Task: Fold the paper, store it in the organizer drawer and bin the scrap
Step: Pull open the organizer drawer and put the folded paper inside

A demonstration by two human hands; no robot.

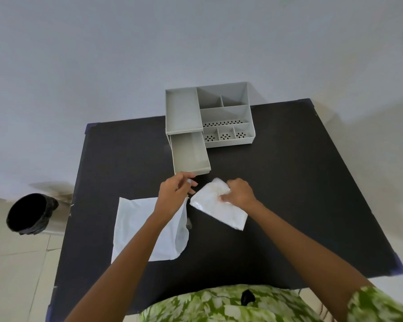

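Hands: right hand [239,194] pinching folded paper [219,206], left hand [176,194] loosely curled and empty by open drawer [191,154]; I reckon storing's next, scrap sheet [137,228] unbinned.

A black table [300,194] holds everything. At its far edge sits a grey organizer [223,112] with its bottom drawer [191,154] pulled out. Nearer, a flat white sheet of paper [135,228] lies on the left part, and a folded white paper [219,210] lies just beside it.
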